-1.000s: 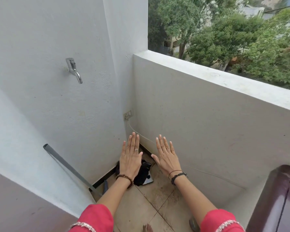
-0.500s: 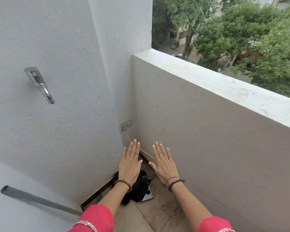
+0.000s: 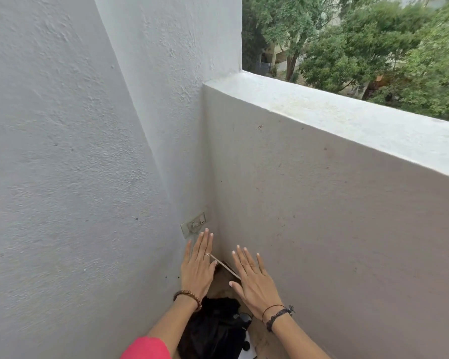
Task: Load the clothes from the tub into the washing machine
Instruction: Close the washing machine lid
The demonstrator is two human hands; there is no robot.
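My left hand (image 3: 197,265) and my right hand (image 3: 252,277) are stretched out flat in front of me, palms down, fingers apart and holding nothing. They hover in the corner of a balcony, above a dark bundle of black cloth (image 3: 213,330) that lies on the tiled floor. No tub and no washing machine appear in the head view.
A textured white wall (image 3: 75,164) rises on the left and a parapet wall (image 3: 335,203) runs along the right. A switch plate (image 3: 193,225) sits low in the corner, with a thin cable (image 3: 224,265) running from it. Trees stand beyond the parapet.
The view has swung right and closer to the corner, so the tap and the grey pipe have left the frame. Both hands stay flat and empty.
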